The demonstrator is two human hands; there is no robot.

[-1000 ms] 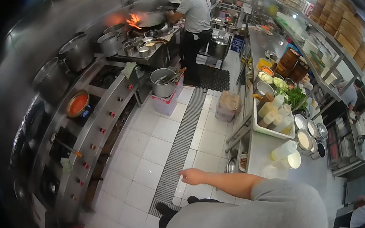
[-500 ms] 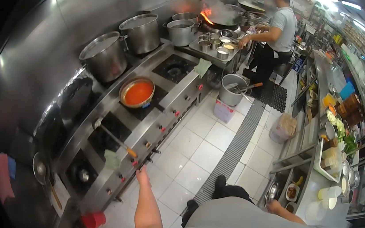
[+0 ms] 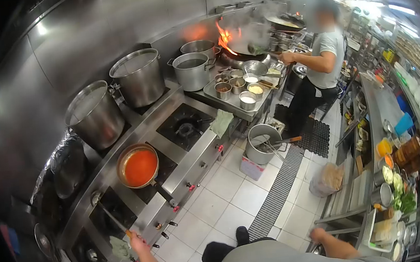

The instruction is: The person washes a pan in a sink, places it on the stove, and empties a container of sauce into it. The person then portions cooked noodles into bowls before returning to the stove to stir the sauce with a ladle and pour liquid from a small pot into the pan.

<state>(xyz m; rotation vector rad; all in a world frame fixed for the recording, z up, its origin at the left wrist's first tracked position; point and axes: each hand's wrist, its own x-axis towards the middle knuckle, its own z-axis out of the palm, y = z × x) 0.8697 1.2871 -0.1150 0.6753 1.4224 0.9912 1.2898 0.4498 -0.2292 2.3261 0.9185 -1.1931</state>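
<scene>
A steel-walled kitchen curves around a white tiled floor (image 3: 233,210), with a long stove (image 3: 179,177) slanting from seven to twelve o'clock and a crowded desk (image 3: 378,95) along three o'clock. Two tall pots (image 3: 138,82) stand toward ten o'clock; flames (image 3: 224,40) lick up just past twelve, where a co-worker (image 3: 325,57) stands at two. A green cloth (image 3: 121,246) hangs over the stove edge, just beside the left hand (image 3: 138,242). The ladle (image 3: 110,214) lies across a burner near eight o'clock, and the left fingers are curled on its handle end. A pan of red sauce (image 3: 138,165) sits at twelve o'clock from that hand. Half a second ago the left hand was below the handle, apart from it. The right hand (image 3: 320,234), near five o'clock, was then down at the shelf bowls; whether its fingers hold anything, I cannot tell
</scene>
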